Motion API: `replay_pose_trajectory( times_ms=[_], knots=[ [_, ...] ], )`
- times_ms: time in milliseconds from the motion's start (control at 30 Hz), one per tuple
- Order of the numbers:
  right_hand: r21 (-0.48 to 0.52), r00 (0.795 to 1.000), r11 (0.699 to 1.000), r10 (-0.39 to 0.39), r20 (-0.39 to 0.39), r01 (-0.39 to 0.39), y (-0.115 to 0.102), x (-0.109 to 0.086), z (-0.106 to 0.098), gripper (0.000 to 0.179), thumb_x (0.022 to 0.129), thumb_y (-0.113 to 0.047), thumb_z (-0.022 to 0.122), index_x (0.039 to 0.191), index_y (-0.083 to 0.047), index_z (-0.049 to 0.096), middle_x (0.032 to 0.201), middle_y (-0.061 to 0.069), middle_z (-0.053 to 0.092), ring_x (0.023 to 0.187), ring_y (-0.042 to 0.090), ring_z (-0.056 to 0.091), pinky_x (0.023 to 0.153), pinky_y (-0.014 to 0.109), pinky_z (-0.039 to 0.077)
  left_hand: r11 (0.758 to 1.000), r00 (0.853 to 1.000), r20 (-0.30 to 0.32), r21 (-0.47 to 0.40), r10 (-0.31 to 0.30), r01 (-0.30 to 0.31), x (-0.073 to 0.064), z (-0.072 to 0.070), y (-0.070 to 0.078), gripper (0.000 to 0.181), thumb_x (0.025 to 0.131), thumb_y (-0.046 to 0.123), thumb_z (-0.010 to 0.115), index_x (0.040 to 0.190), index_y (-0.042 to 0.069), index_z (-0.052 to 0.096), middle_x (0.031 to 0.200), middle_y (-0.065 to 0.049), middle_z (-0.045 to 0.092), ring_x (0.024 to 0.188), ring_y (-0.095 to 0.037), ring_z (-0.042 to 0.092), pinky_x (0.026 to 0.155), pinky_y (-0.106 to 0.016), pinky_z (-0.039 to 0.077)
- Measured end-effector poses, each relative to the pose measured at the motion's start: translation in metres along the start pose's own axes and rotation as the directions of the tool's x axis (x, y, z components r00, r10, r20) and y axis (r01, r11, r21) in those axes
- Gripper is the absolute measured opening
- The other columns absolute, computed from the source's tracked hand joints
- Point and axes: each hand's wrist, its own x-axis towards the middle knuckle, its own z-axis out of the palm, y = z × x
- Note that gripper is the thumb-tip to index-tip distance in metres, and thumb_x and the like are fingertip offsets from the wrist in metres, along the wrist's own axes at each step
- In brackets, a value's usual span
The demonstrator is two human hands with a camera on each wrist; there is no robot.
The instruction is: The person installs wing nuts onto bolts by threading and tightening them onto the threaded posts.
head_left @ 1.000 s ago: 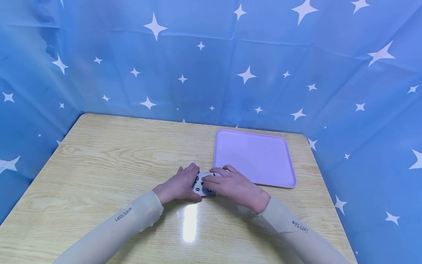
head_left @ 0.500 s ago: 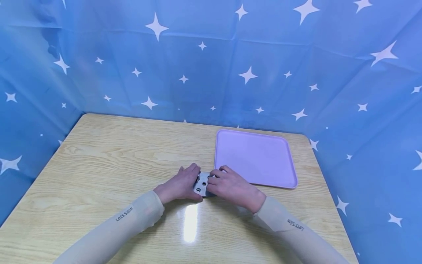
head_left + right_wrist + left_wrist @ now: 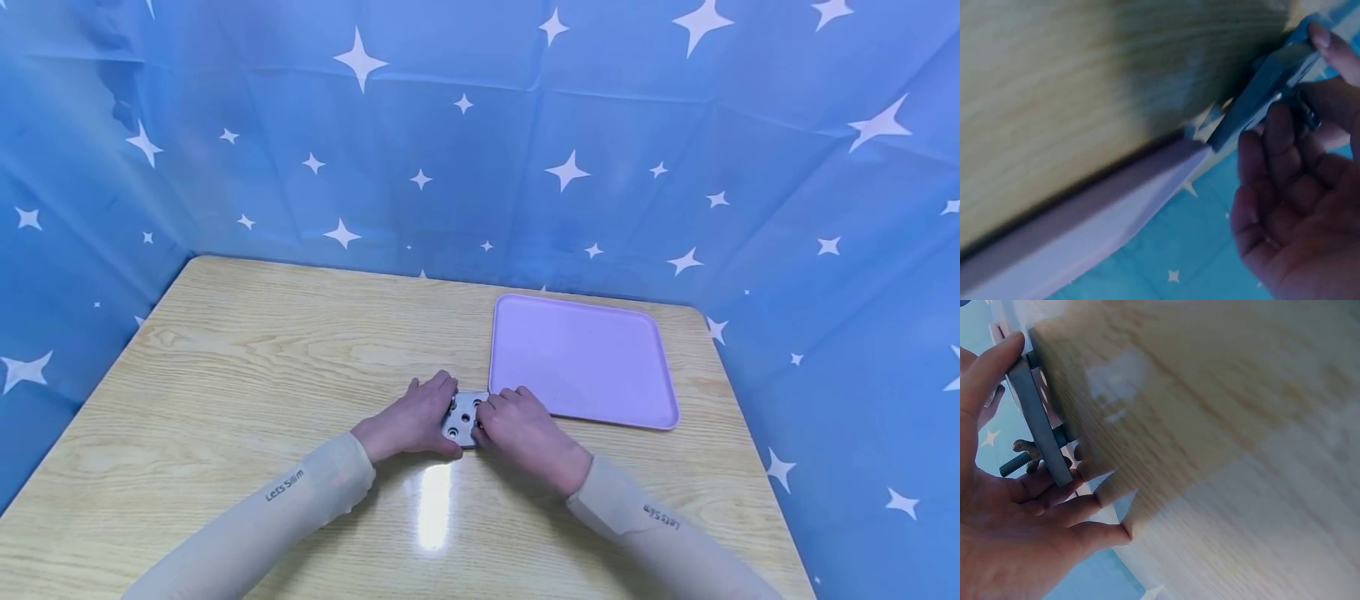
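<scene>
A grey metal plate (image 3: 461, 421) with several round holes lies low over the table. My left hand (image 3: 411, 417) grips its left side, thumb on the near edge and fingers on the far edge. In the left wrist view, a wing nut (image 3: 1025, 450) sits on a threaded bolt through the plate, and bolt heads show beneath it. My right hand (image 3: 527, 437) is at the plate's right side with curled fingers. In the right wrist view it pinches a dark, blurred wing nut (image 3: 1302, 112) on the plate's top face, partly hidden by the fingers.
A purple tray (image 3: 585, 358) lies just beyond the right hand, its near left corner close to the plate. The wood-grain table (image 3: 300, 350) ends at a blue star-patterned curtain (image 3: 480, 192) behind and at the sides.
My right hand's fingers have curled in from a more stretched pose, and its wrist has shifted left and down, uncovering more of the plate. The left hand keeps its grip.
</scene>
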Motion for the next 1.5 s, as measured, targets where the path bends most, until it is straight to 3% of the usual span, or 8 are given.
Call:
replay_pose_trajectory(
  times_ms=[167,300,400,500,600,733,1100,1500],
  knots=[
    [0.01,0.996,0.997,0.079,-0.029,-0.079,-0.006,-0.001,0.003,0.03,0.089,-0.03,0.077,0.072,-0.015,0.059,0.068,-0.001,0.062,0.062,0.019,0.055,0.056,0.033,0.043,1.0,1.0,0.0,0.004,-0.003,0.003,-0.001,0.001,-0.001,0.08,0.065,0.038,0.096,0.119,-0.003,0.054,0.105,-0.007,0.053,0.087,-0.02,0.053,0.093,-0.06,0.05],
    [0.024,0.998,0.998,0.062,0.013,-0.062,-0.004,-0.004,-0.001,0.032,0.09,-0.044,0.077,0.09,-0.014,0.067,0.084,-0.001,0.067,0.077,0.02,0.062,0.068,0.037,0.049,1.0,1.0,0.005,0.001,-0.01,0.01,-0.001,0.002,-0.002,0.081,0.066,0.038,0.095,0.121,-0.004,0.054,0.107,-0.007,0.053,0.087,-0.02,0.053,0.092,-0.057,0.049],
    [0.055,0.996,0.998,-0.041,0.073,0.037,0.003,-0.006,-0.008,0.035,0.091,-0.04,0.078,0.115,-0.016,0.069,0.11,-0.002,0.069,0.101,0.021,0.064,0.082,0.04,0.052,1.0,1.0,0.01,0.003,-0.012,0.012,-0.002,0.002,-0.003,0.082,0.067,0.038,0.095,0.123,-0.004,0.054,0.109,-0.008,0.053,0.089,-0.021,0.054,0.095,-0.059,0.048],
    [0.055,0.977,0.982,-0.188,0.101,0.183,0.011,-0.006,-0.014,0.037,0.092,-0.022,0.079,0.128,-0.021,0.068,0.129,-0.007,0.066,0.118,0.02,0.061,0.09,0.041,0.052,1.0,1.0,0.014,0.006,-0.013,0.013,-0.002,0.002,-0.003,0.082,0.067,0.038,0.096,0.123,-0.004,0.053,0.11,-0.008,0.054,0.091,-0.023,0.056,0.098,-0.063,0.047],
    [0.016,0.953,0.959,-0.284,0.103,0.284,0.016,-0.006,-0.017,0.036,0.092,-0.011,0.077,0.126,-0.024,0.07,0.13,-0.011,0.067,0.121,0.019,0.059,0.092,0.039,0.051,1.0,1.0,0.017,0.01,-0.016,0.016,-0.002,0.002,-0.002,0.082,0.066,0.038,0.096,0.122,-0.004,0.053,0.109,-0.009,0.053,0.091,-0.024,0.056,0.098,-0.065,0.047],
    [-0.011,0.945,0.949,-0.314,0.09,0.316,0.018,-0.004,-0.016,0.027,0.091,-0.01,0.078,0.114,-0.023,0.074,0.119,-0.012,0.07,0.117,0.017,0.061,0.092,0.037,0.05,1.0,1.0,0.015,0.01,-0.018,0.018,-0.001,0.002,-0.001,0.079,0.065,0.038,0.096,0.119,-0.003,0.054,0.107,-0.008,0.053,0.087,-0.021,0.054,0.092,-0.059,0.048],
    [-0.051,0.972,0.974,-0.217,0.085,0.222,0.015,-0.003,-0.008,0.01,0.094,-0.021,0.076,0.102,-0.018,0.072,0.102,-0.006,0.07,0.096,0.015,0.061,0.082,0.033,0.05,1.0,1.0,0.009,-0.004,-0.006,0.007,0.0,0.002,0.0,0.079,0.066,0.039,0.096,0.119,-0.002,0.054,0.105,-0.006,0.052,0.086,-0.019,0.052,0.091,-0.057,0.049],
    [-0.004,1.0,1.0,0.009,-0.013,-0.009,0.001,-0.002,0.004,0.027,0.089,-0.032,0.078,0.08,-0.011,0.063,0.076,0.0,0.065,0.071,0.02,0.059,0.061,0.033,0.046,1.0,1.0,0.0,0.005,-0.011,0.011,0.001,0.002,0.001,0.082,0.064,0.037,0.096,0.121,-0.005,0.054,0.108,-0.01,0.054,0.09,-0.024,0.057,0.097,-0.065,0.048]
  ],
)
